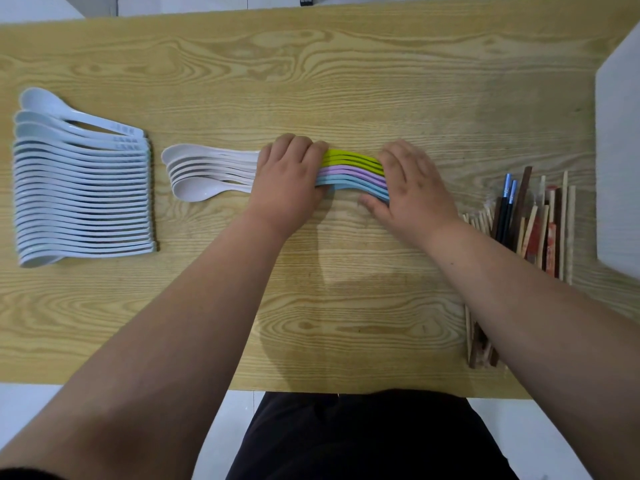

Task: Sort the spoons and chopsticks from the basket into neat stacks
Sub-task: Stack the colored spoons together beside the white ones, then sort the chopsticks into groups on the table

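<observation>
- Spoons are looking largely sorted: a long row of pale blue spoons [83, 195] is lying nested at the left end of the table [346, 81], and a shorter nested group of white spoons [207, 171] is sitting just beside it.
- Attention is going to the coloured spoons [353, 168], a green, purple and blue set lying mid-table between the two hands and apparently being squared up.
- The left hand [289, 174] is curling over the bowl end of that set, thumb tucked along the near side, and is also covering the white spoons' handle tips.
- The right hand [414, 188] is lying fairly flat against the handle end, fingers extended and pressing inward, not wrapped round anything.
- The chopsticks [540, 220] are lying well to the right in a loose row, wooden, dark and blue-tipped ones mixed, with uneven ends; to my eye they are needing the most tidying.
- The right forearm [519, 289] is crossing over part of them, hiding the middle.
- A white object [620, 150] is showing at the right edge; I cannot tell whether it is the basket, so whether anything remains inside is unclear.
</observation>
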A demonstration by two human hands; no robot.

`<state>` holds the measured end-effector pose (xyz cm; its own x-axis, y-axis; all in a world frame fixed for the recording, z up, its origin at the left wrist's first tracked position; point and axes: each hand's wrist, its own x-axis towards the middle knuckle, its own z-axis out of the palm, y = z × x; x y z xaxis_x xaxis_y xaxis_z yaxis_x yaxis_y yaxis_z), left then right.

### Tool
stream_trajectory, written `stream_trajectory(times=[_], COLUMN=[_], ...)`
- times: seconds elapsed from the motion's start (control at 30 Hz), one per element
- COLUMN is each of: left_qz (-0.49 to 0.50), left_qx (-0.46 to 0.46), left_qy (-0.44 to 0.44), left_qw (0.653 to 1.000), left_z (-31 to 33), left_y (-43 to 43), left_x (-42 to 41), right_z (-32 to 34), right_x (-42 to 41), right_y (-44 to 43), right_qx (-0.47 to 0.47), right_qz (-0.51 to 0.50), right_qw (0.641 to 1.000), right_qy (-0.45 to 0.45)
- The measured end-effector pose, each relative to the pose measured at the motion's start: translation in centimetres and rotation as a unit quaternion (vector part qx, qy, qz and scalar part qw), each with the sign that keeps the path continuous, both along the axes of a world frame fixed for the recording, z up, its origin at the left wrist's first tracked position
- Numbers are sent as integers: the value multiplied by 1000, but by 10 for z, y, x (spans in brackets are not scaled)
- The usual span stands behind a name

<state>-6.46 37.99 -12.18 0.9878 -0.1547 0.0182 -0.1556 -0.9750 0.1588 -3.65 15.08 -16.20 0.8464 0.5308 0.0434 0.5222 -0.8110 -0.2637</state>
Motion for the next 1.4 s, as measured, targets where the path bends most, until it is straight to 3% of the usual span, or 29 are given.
stream_trajectory(times=[0.3, 1.23, 1.3, 1.4], left_qz=[-75, -63, -62, -54], left_qx=[14, 40, 44, 34], left_qy=[6, 99, 82, -12], left_qw=[997, 992, 994, 998], left_z=[-8, 16, 22, 27], left_y=[-15, -13, -14, -12], left_x=[1, 18, 17, 5], right_z=[2, 28, 33, 39], right_x=[-1, 9, 9, -1], right_y=[5, 12, 12, 11], right_qx=[-20, -63, -65, -51], right_qz=[-8, -5, -11, -31], right_qw=[1000, 996, 995, 997], right_qy=[9, 68, 70, 57])
